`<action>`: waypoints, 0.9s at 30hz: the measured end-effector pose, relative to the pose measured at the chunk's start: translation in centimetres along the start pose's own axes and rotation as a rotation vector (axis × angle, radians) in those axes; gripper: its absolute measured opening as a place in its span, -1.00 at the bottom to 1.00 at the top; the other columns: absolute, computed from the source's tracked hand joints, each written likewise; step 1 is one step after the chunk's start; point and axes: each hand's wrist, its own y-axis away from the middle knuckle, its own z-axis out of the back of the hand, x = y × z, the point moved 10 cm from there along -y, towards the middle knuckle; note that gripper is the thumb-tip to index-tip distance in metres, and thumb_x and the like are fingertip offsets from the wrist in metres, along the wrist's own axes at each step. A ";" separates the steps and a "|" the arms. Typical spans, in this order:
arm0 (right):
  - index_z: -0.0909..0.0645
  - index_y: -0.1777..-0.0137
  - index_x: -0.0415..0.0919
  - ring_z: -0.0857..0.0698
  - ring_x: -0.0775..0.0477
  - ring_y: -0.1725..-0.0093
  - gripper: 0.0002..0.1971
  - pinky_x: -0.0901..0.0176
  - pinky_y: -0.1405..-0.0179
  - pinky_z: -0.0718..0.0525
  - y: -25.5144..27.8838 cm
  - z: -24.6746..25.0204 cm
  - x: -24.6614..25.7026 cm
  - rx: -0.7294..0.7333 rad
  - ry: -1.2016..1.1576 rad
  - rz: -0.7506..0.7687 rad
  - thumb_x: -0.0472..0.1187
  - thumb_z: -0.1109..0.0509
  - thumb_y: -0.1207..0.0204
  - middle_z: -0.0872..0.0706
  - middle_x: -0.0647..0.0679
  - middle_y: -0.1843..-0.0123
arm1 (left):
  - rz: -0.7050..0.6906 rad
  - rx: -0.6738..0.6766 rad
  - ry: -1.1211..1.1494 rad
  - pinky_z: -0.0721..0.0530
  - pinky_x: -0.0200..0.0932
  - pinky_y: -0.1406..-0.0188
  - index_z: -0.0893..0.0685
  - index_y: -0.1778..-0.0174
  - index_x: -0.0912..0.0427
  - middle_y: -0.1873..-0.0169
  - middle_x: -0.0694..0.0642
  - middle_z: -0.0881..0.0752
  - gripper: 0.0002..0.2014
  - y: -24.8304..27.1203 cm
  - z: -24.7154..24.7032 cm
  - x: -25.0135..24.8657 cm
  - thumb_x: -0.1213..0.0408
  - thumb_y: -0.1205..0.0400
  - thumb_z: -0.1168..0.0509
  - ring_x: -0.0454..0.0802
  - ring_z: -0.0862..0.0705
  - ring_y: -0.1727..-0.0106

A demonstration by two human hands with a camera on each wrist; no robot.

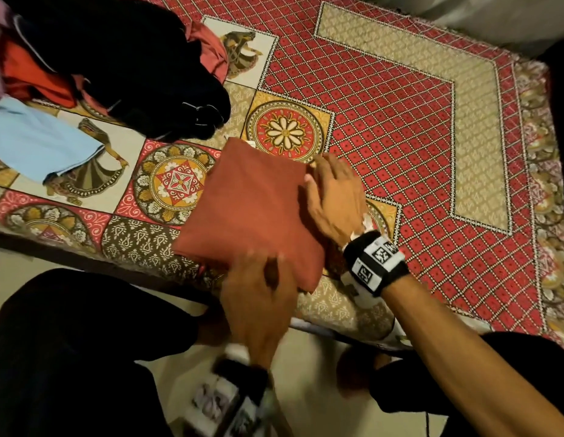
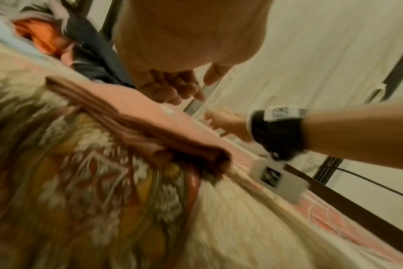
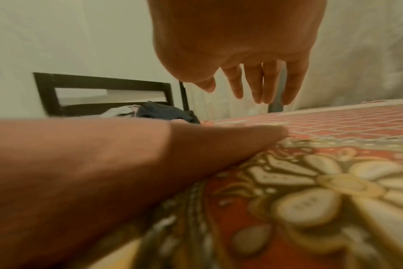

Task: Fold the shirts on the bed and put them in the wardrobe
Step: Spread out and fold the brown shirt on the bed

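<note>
A rust-red shirt (image 1: pixel 252 212), folded into a flat, roughly square packet, lies near the front edge of a bed covered by a patterned red, gold and cream bedspread (image 1: pixel 400 127). The right hand (image 1: pixel 332 197) rests at the packet's far right edge, fingers straight and spread, partly on the cloth and partly on the bedspread. The left hand (image 1: pixel 258 298) hovers over the packet's near corner, blurred; its fingers look loosely extended and grip nothing that can be made out. From the left wrist camera the packet's side shows several stacked layers of soft cloth.

Further back on the left lies a heap of unfolded clothes: a black garment (image 1: pixel 132 67), something orange-red (image 1: pixel 32 74) and a pale blue piece (image 1: pixel 35 140). No wardrobe is in view.

The shirt looks light and limp, so it will probably sag and come unfolded if lifted by one corner. It is likely best taken with a flat hand slid under each of two opposite sides, or with one palm beneath and the other pressed on top, keeping it level while it is carried.
</note>
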 end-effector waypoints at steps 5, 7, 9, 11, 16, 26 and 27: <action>0.05 -0.83 -0.15 0.03 -0.09 -0.83 -0.13 -0.41 -0.74 0.02 3.7 -6.0 -2.2 0.327 0.187 -0.136 0.42 0.27 -0.69 0.02 -0.10 -0.85 | -0.409 0.643 -0.653 0.13 0.21 -0.77 -0.07 -0.83 0.00 -0.82 0.06 -0.06 -0.25 -14.0 -10.2 4.9 -0.30 -0.75 0.24 -0.05 0.04 -0.82; 0.11 -0.83 -0.17 0.09 -0.06 -0.83 -0.08 -0.42 -0.74 0.08 4.1 -6.5 -3.1 0.347 0.207 -0.197 0.48 0.30 -0.66 0.09 -0.08 -0.86 | -0.343 0.740 -0.815 0.24 0.26 -0.78 0.19 -0.83 -0.02 -0.82 0.00 0.16 -0.10 -16.8 -10.3 10.6 -0.49 -0.64 0.42 -0.07 0.17 -0.82; 0.13 -0.83 -0.19 0.12 -0.06 -0.83 -0.04 -0.44 -0.74 0.12 3.7 -6.2 -3.1 0.370 0.192 -0.231 0.50 0.29 -0.65 0.10 -0.09 -0.86 | -0.279 0.721 -0.775 0.23 0.21 -0.79 0.24 -0.82 -0.02 -0.82 0.01 0.19 -0.07 -18.4 -9.9 12.1 -0.55 -0.63 0.35 0.00 0.14 -0.82; 0.12 -0.83 -0.22 0.12 -0.09 -0.83 -0.01 -0.42 -0.75 0.18 3.2 -5.4 -2.5 0.366 0.135 -0.267 0.52 0.27 -0.63 0.09 -0.13 -0.86 | -0.261 0.671 -0.727 0.20 0.19 -0.79 0.21 -0.83 0.00 -0.82 0.06 0.16 -0.08 -18.6 -9.3 11.0 -0.51 -0.66 0.29 0.05 0.10 -0.83; 0.15 -0.83 -0.16 0.20 -0.10 -0.82 -0.01 -0.33 -0.76 0.28 5.8 -5.6 -0.6 0.336 0.073 -0.249 0.54 0.25 -0.60 0.20 -0.14 -0.85 | -0.481 0.672 -0.670 0.14 0.21 -0.80 0.17 -0.84 0.04 -0.82 0.01 0.18 -0.11 -14.9 -9.6 9.9 -0.46 -0.69 0.30 -0.09 0.19 -0.82; 0.14 -0.81 -0.35 0.17 -0.22 -0.82 -0.05 -0.27 -0.78 0.09 15.8 -4.3 3.5 0.323 0.054 -0.299 0.40 0.11 -0.69 0.19 -0.28 -0.83 | -0.198 0.524 -0.528 0.17 0.13 -0.80 0.15 -0.84 0.10 -0.82 0.01 0.19 -0.09 -9.5 -5.2 11.4 -0.45 -0.71 0.19 -0.08 0.22 -0.81; 0.13 -0.80 -0.37 0.16 -0.23 -0.82 -0.05 -0.24 -0.79 0.10 16.6 -4.4 3.4 0.309 0.060 -0.313 0.39 0.09 -0.70 0.17 -0.30 -0.83 | -0.175 0.520 -0.538 0.15 0.14 -0.80 0.16 -0.83 0.09 -0.82 0.01 0.19 -0.08 -9.5 -5.0 12.0 -0.47 -0.69 0.20 -0.06 0.20 -0.82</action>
